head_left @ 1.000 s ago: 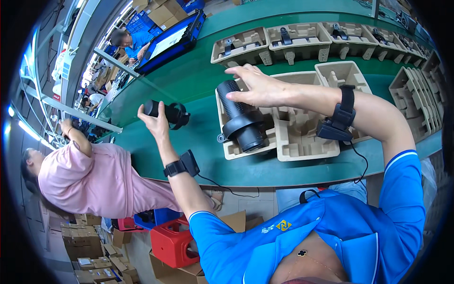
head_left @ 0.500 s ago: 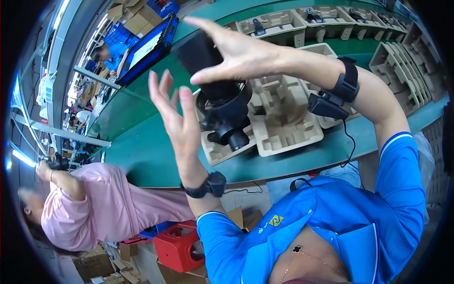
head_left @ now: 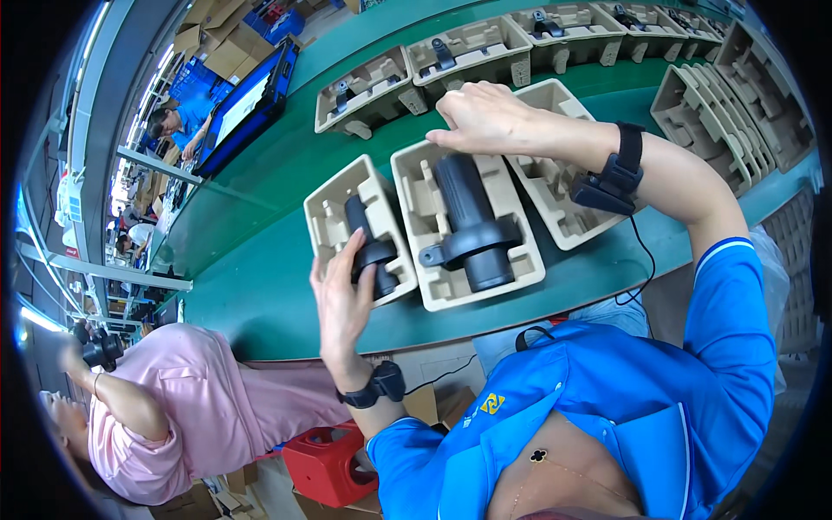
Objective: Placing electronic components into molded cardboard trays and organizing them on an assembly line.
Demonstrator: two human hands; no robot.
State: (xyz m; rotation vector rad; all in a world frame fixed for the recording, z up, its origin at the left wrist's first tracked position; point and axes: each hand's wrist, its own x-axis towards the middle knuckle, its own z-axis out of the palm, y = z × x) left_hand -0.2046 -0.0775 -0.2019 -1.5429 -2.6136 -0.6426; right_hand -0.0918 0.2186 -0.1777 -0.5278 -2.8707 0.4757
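Two tan moulded-pulp trays sit side by side in front of me, a narrower left tray [head_left: 322, 208] and a wider middle tray [head_left: 520, 299]. Lying in the middle tray is a thick black tube [head_left: 468, 199] with a ring collar and a side lug. A slimmer black tube [head_left: 357, 212], also collared, rests in the left tray. My left hand [head_left: 340, 303] is at that tray's near left side, fingers apart, thumb and forefinger by the slim tube's collar. Over the middle tray's far end is my right hand [head_left: 485, 120], loosely bent, thumb apart from the fingers, nothing visible in it.
Another pulp tray [head_left: 555, 204] stands on the right under my forearm. Several trays holding black parts [head_left: 468, 54] line the far side of the green table [head_left: 260, 286]. Nested trays [head_left: 711, 130] are at far right. A person in pink [head_left: 191, 390] and a red stool [head_left: 325, 468] are on the left.
The black tube that was up between my hands now lies in the middle tray. My left hand has come down to the left tray; my right hand has moved right.
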